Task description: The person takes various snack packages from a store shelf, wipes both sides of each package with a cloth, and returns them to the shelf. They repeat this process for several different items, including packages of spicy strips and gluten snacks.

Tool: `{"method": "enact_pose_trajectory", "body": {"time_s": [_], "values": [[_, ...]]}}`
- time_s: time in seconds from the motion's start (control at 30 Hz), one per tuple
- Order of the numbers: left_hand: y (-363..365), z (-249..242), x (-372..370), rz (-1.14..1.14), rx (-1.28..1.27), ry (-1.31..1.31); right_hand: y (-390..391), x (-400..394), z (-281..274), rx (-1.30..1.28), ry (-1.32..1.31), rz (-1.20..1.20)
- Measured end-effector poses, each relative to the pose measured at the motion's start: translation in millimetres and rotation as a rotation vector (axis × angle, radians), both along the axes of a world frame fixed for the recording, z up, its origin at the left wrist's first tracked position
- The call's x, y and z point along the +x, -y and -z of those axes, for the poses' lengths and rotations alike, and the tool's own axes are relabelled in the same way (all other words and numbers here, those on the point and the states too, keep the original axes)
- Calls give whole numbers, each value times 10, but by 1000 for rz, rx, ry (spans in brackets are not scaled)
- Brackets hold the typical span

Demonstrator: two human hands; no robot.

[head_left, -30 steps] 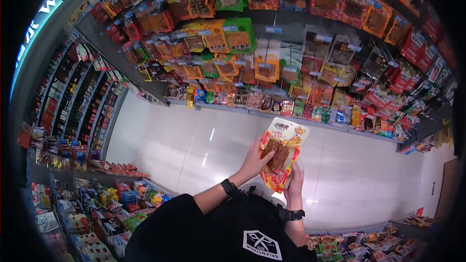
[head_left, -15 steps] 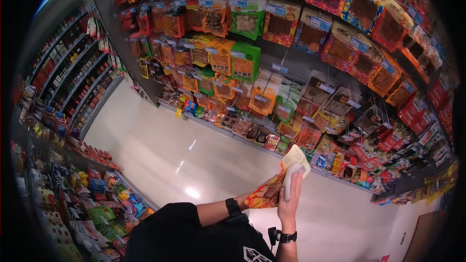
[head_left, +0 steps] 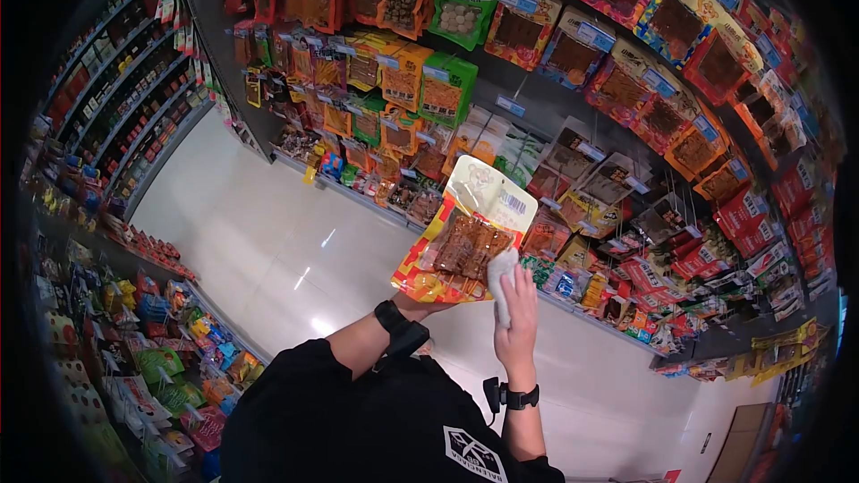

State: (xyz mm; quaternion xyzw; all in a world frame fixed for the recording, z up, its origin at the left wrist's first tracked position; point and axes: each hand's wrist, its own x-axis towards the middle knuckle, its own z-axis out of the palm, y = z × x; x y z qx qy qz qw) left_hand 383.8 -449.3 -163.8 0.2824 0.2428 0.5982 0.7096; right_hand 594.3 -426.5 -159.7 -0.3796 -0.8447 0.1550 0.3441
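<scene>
A snack packet point(head_left: 467, 246) with a clear window, red and yellow lower edges and a cream top with a barcode is held out in front of me. Brown pieces of food show through its window. My left hand point(head_left: 422, 306) grips the packet from below at its lower edge, most of the fingers hidden behind it. In my right hand point(head_left: 519, 317) is a folded grey-white cloth point(head_left: 501, 279), pressed along the packet's right side. Both wrists wear black straps with small devices.
A long rack of hanging snack packets point(head_left: 447, 89) with blue price tags runs across the front and right. More shelves point(head_left: 116, 89) stand at the far left, and another packet display point(head_left: 152, 367) is near on the left. Pale glossy floor point(head_left: 268, 241) lies between them.
The packet has moved up and left and turned so its window faces me. My right hand has shifted with the cloth from the packet's upper part to its right side.
</scene>
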Motion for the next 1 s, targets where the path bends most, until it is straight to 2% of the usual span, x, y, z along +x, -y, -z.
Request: {"method": "enact_pose_trajectory", "body": {"time_s": [0.03,0.1,0.13,0.17,0.2,0.27,0.3,0.33,0.4,0.43,0.47,0.5,0.53,0.6,0.67,0.7,0.73,0.8,0.83,0.87,0.93,0.97,1.0], "values": [[-22,23,-23,25,-4,136,-34,64,26,0,7,-7],[-34,66,-53,76,-13,402,-79,167,65,-160,-229,199],[-4,93,-55,104,-21,534,-92,186,107,-167,-225,197],[27,112,-47,133,-30,665,-140,182,144,-267,-404,240],[75,115,-25,134,-36,663,-159,145,157,-364,-587,288],[172,53,62,81,-39,652,-159,-9,18,-345,-593,312],[233,-145,85,113,-43,680,-158,-103,-83,-225,-484,285],[281,-85,103,123,-48,678,-134,-187,-161,-106,-374,257],[385,180,83,-24,206,-13,-32,-356,-245,-27,-156,134],[394,292,11,-207,488,-811,74,-440,-308,-46,-76,22],[355,630,16,-177,458,-943,194,-522,-372,-129,-97,-134],[362,1017,6,-144,401,-582,305,-572,-439,-84,-9,-203],[400,1064,-19,-109,334,-221,392,-588,-474,-41,82,-273],[448,1057,-113,-177,333,-242,492,-569,-425,-43,63,-314],[523,959,-184,2,-3,344,505,-550,-350,-46,42,-352],[528,560,-101,-128,325,86,480,-505,-280,-42,17,-270],[590,402,-132,-114,326,86,461,-455,-215,-37,-8,-185],[662,249,-206,-172,476,-1065,404,-417,-138,-25,-33,-86],[708,313,-122,-54,313,-402,366,-402,-101,-23,-84,11],[737,361,-74,-37,323,-399,335,-375,-73,-22,-134,108],[765,224,3,-17,420,-703,347,-362,-101,-20,-138,157],[847,133,27,30,273,-659,364,-394,-129,-95,-223,144],[812,348,62,62,305,-565,370,-449,-180,-165,-310,125]]}}
